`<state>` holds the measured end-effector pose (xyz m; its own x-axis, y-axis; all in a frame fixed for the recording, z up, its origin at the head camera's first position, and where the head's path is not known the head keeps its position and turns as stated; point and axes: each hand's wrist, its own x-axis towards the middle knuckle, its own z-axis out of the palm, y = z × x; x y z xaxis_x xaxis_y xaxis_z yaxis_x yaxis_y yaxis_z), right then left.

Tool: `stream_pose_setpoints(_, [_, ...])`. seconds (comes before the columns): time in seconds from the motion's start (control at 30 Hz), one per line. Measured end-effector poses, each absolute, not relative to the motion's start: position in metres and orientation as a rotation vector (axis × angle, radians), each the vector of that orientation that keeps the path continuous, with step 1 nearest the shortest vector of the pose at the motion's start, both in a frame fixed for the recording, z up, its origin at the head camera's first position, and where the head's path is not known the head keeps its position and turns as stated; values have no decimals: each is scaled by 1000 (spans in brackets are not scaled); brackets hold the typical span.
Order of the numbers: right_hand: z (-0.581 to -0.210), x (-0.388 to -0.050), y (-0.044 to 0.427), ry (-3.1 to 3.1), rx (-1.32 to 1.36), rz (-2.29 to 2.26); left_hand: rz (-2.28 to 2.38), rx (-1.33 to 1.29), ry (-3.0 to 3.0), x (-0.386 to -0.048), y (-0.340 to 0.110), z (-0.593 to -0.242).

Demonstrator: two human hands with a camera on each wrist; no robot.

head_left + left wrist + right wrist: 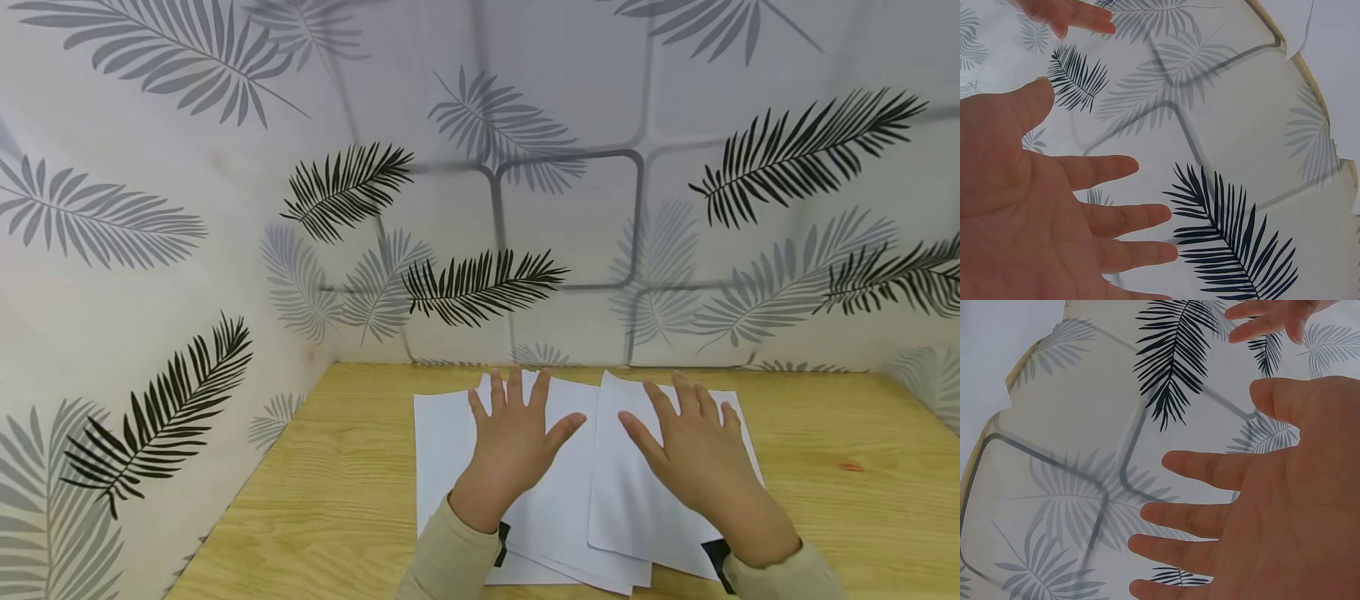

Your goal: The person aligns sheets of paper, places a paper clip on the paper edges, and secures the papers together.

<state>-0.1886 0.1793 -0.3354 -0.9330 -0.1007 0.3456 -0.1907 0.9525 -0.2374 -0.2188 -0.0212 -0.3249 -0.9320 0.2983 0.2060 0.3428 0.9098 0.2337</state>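
Several white sheets of paper lie overlapping on the wooden table, with a left sheet (442, 467) and a right sheet (626, 508) fanned out in the head view. My left hand (513, 442) is held over the left and middle sheets, fingers spread and straight. Over the right sheet, my right hand (697, 458) has its fingers extended and thumb pointing inward. Both wrist views show bare palms, the left palm (1029, 212) and the right palm (1279, 512), holding nothing and apart from the paper. Parts of the sheets are hidden beneath the hands and sleeves.
The wooden table (322, 492) extends to both sides of the paper. Pale cloth or sheeting (577, 325) with a leaf print hangs behind it and along the left. A small reddish mark (851, 467) shows on the tabletop at the right.
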Motion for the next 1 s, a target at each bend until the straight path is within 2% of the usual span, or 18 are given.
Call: stream_pose_setpoints(1.0, [-338, -194, 187, -2823, 186, 389, -493, -458, -2900, -223, -30, -326])
